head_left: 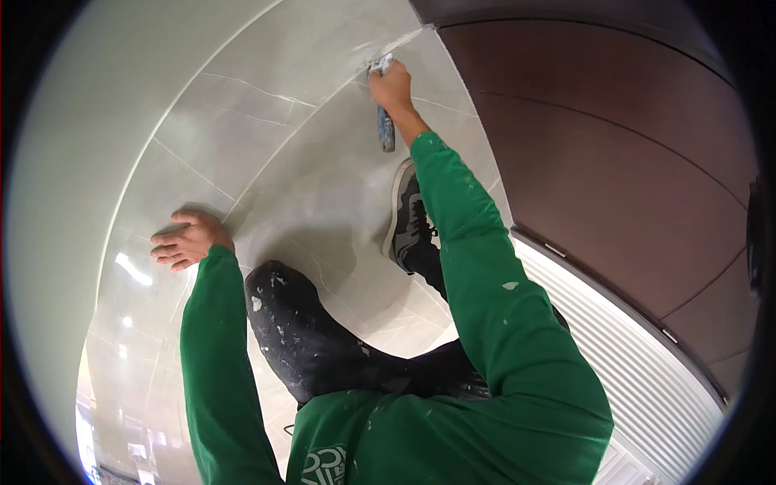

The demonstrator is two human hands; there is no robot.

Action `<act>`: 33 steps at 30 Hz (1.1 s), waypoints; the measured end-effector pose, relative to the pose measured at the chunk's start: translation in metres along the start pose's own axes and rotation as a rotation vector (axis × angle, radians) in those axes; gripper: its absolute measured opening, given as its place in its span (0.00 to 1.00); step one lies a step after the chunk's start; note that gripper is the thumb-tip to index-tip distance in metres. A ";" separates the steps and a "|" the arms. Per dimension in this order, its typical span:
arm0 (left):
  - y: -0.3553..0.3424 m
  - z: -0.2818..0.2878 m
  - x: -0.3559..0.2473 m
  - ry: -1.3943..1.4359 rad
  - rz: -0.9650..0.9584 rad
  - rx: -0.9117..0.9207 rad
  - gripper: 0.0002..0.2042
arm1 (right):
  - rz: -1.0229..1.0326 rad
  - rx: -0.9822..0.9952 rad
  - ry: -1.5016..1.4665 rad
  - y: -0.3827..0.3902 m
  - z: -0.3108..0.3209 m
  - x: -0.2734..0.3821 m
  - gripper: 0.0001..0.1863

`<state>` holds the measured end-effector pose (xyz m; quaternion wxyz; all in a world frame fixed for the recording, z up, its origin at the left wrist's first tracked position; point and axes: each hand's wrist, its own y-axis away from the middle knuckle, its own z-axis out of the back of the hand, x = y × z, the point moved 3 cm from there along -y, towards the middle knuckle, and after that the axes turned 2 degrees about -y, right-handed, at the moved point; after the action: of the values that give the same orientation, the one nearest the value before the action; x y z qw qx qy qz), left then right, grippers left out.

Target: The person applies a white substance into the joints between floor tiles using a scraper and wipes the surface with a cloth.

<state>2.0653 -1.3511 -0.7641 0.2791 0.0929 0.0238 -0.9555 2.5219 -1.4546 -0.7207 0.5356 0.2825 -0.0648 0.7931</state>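
At tile seam [317, 111] nr brown panel [614, 162], R hand [394, 87] has fingers wrapped round scraper-type tool [386, 133]; L hand [191, 241], fingers part-spread, rests on wall tile [171, 174], gripping nothing. Prob. seam-working step; next move likely wants steady pressure.

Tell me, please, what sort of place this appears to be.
Probably an indoor room, perhaps under renovation: marbled grey tiles, white-spattered dark trousers, and a bluish-handled tool in the right hand.

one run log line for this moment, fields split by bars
left hand: against grey veined wall tile | right hand: gripping white-smeared tool with blue-grey handle | tool near pale wall-floor seam
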 end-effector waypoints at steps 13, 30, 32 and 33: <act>-0.003 -0.002 0.009 0.092 0.013 0.031 0.41 | -0.004 0.034 -0.109 0.176 -0.069 0.056 0.10; -0.106 0.028 0.142 0.087 -0.221 -0.161 0.30 | 0.040 0.081 -0.075 0.288 -0.124 0.098 0.11; -0.107 0.033 0.139 0.091 -0.183 -0.099 0.30 | -0.023 0.094 -0.180 0.292 -0.130 0.093 0.11; -0.107 0.036 0.138 0.096 -0.183 -0.110 0.30 | -0.002 0.078 -0.188 0.296 -0.134 0.091 0.11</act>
<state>1.8877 -1.3369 -0.7562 0.1940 0.1204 0.0979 -0.9687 2.1844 -1.4501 -0.7261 0.5165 0.3765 -0.0834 0.7646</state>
